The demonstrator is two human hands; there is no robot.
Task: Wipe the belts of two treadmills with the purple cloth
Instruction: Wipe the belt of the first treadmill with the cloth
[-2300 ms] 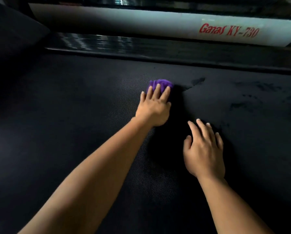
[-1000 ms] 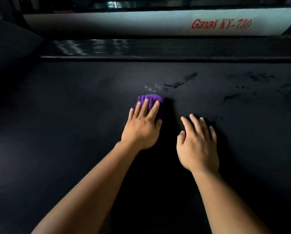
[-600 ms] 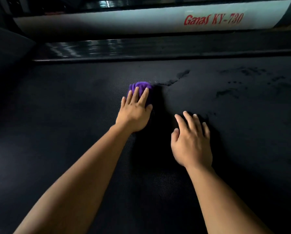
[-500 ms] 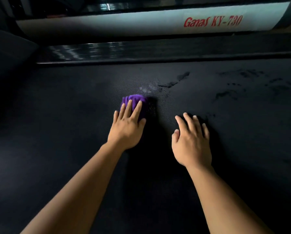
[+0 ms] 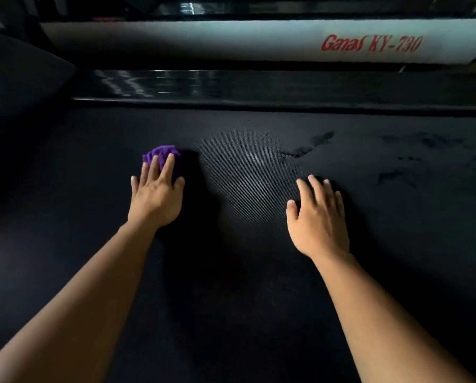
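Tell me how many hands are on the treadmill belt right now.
2. The left hand presses the purple cloth onto the belt, centre-left; the right hand rests flat on the bare belt, further right.

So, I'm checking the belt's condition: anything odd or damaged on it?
Dark irregular smudges mark the black textured treadmill belt right of the crumpled purple cloth, toward the far edge; whether wet or dirty I cannot tell.

A matt black treadmill belt (image 5: 245,272) with fine woven texture, a soft fuzzy purple cloth (image 5: 163,153), a glossy black side rail (image 5: 231,85), and a smooth pale panel (image 5: 203,40) above.
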